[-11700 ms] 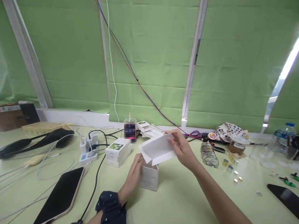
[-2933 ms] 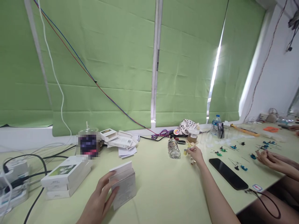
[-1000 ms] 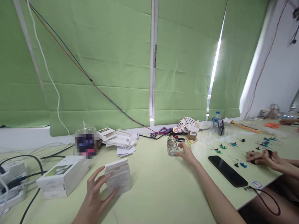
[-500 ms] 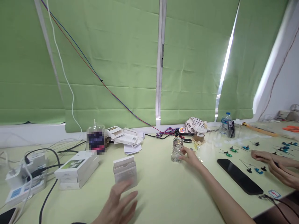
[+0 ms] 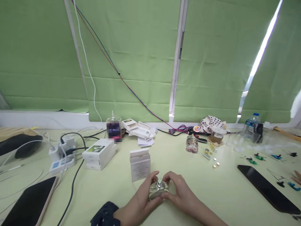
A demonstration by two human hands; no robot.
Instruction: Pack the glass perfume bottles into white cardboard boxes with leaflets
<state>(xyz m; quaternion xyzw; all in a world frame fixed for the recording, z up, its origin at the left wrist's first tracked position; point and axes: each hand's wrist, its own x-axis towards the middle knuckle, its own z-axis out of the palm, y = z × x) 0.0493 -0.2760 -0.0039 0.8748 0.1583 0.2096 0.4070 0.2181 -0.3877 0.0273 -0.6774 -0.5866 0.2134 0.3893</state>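
Note:
A small clear glass perfume bottle [image 5: 155, 191] with a silver spray top stands low over the table near the front, between my two hands. My left hand [image 5: 144, 193] grips its left side, fingers curled around the glass. From the right, my right hand [image 5: 177, 190] closes on the other side, thumb at the front. Just behind them an upright white carton [image 5: 140, 166] has its top flap raised. Farther back on the right is another glass bottle [image 5: 192, 145], with small gold and silver caps [image 5: 207, 154] beside it.
White boxes [image 5: 98, 153] and a power strip [image 5: 61, 163] with cables lie left, near a phone [image 5: 30, 201]. At the right are a black phone [image 5: 268, 186], several earphones [image 5: 251, 160], a water bottle [image 5: 251, 125] and part of another person's hand [image 5: 296, 177].
My right hand has come from the glass bottles at the back to the front, bringing a perfume bottle. My left hand has closed on it too. The view has turned left.

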